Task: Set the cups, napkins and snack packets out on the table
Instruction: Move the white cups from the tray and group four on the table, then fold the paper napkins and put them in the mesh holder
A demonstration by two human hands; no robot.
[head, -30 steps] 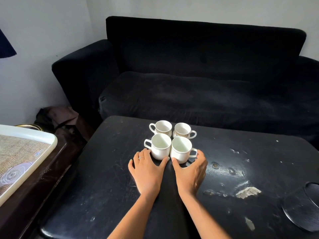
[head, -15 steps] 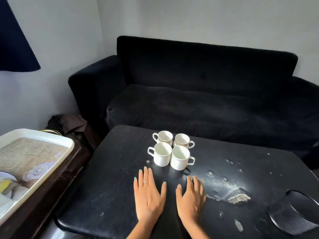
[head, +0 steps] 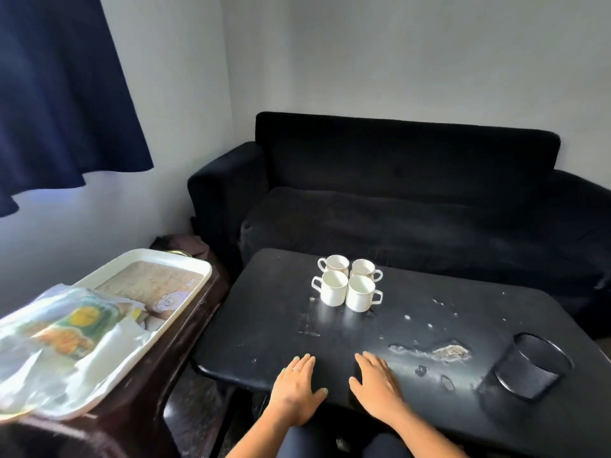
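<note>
Several white cups point(head: 347, 285) stand upright in a tight square cluster on the far middle of the black table point(head: 264, 325). My left hand point(head: 296, 390) and my right hand point(head: 377, 385) lie flat near the table's front edge, fingers apart, holding nothing, well short of the cups. On the left, a white tray point(head: 185, 305) rests on a dark brown side table; it carries blurred snack packets point(head: 66, 328) in clear wrapping and something white that may be napkins.
A black mesh holder point(head: 529, 368) stands at the table's right front. A black sofa point(head: 413, 193) runs behind the table. A dark blue curtain point(head: 59, 94) hangs at the upper left. The tabletop has chipped patches point(head: 446, 352) right of my hands.
Both hands have drawn back from the cups to the table's front edge. The view has pulled back and turned left, bringing the tray with its packets into sight.
</note>
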